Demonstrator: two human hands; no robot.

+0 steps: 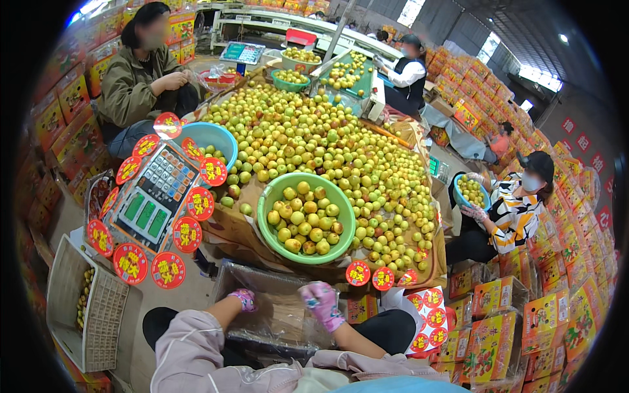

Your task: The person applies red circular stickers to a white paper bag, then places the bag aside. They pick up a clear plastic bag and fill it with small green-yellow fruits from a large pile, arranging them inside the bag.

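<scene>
Before me stands a cardboard box (282,307) lined with clear plastic film, between my knees and below the table edge. My left hand (244,299), in a pink patterned glove, is at the left part of the box, its fingers partly hidden. My right hand (322,303), gloved alike, is bent over the right part of the film; whether it grips the film cannot be told. Just beyond, a green plastic basin (261,216) holds yellow-green jujubes (307,216) at the table's near edge.
Loose jujubes (304,132) cover the cloth-draped table (226,228). A digital scale (155,196) ringed with red round stickers stands left, above a plastic crate (105,314). A sticker sheet (430,317) lies right. Co-workers sit around; one holds a blue basin (457,194). Printed cartons (491,339) are stacked right.
</scene>
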